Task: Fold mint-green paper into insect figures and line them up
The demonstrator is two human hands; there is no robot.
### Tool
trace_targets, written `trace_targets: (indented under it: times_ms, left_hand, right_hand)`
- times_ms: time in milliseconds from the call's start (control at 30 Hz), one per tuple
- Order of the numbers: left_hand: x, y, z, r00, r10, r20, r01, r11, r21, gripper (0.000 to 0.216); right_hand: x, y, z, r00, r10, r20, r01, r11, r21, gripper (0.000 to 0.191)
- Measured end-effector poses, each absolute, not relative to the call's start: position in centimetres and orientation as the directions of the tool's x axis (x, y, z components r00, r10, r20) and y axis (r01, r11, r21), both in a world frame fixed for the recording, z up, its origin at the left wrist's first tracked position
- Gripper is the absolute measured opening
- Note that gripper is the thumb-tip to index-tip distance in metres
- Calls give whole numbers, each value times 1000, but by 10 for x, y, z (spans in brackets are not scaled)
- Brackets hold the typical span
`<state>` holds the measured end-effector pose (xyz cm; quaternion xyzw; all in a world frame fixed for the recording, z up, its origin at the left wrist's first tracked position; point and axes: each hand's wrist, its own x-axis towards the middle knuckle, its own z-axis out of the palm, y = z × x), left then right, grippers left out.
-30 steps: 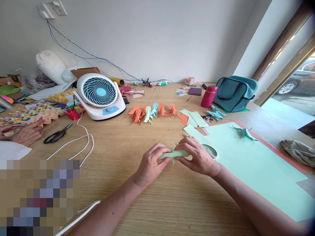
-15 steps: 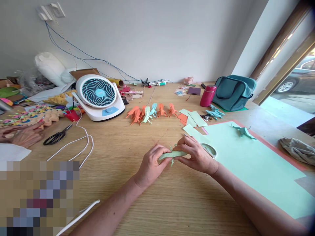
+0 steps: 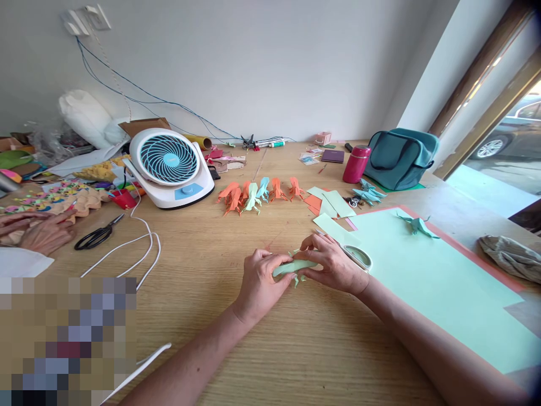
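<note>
A pale green folded-paper insect (image 3: pixel 295 267) lies between my two hands, just above the wooden table. My left hand (image 3: pixel 262 282) pinches its left end between thumb and fingers. At the other end, my right hand (image 3: pixel 332 264) has thumb and fingertips closed on the paper. Thin folded legs stick out near the middle, above and below the body. Partly behind my right hand are scissors with pale handles (image 3: pixel 358 257), resting by a large light green sheet (image 3: pixel 426 282). Beyond my hands stands a row of finished paper insects (image 3: pixel 252 197) in orange, green and blue.
Cut paper pieces (image 3: pixel 338 204) lie right of the row. A pink flask (image 3: pixel 357 164) and a teal bag (image 3: pixel 401 159) stand behind. On the left are a white fan (image 3: pixel 171 163), black scissors (image 3: pixel 99 232), a white cable (image 3: pixel 151 242) and another person's hands (image 3: pixel 48 234).
The paper insect has turned slightly between my fingers, and more of its legs show below the body. My hands have barely shifted.
</note>
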<state>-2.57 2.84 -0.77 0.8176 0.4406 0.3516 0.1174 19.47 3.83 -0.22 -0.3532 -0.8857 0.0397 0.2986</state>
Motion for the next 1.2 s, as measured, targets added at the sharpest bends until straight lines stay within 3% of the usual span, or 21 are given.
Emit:
trace_targets:
  times_ms: [267, 567, 833, 1067, 1200]
  left_hand:
    - [-27, 31, -7, 405, 829, 386, 528, -557, 641, 23]
    - [-27, 36, -12, 427, 826, 369, 521, -558, 646, 19]
    - [-34, 35, -6, 426, 866, 261, 664, -495, 560, 19]
    - [-48, 46, -2, 456, 841, 291, 780, -535, 325, 32]
    - [-56, 56, -4, 555, 800, 229, 734, -600, 316, 45]
  right_hand:
    - [196, 43, -14, -593, 659, 462, 578, 748, -326, 30]
    - [197, 43, -15, -585, 678, 444, 574, 734, -363, 29]
    - [204, 43, -11, -538, 704, 463, 622, 702, -345, 60]
    - [215, 36, -4, -401, 746, 532, 670, 634, -385, 38]
    - [215, 10, -8, -246, 838, 487, 743, 486, -461, 14]
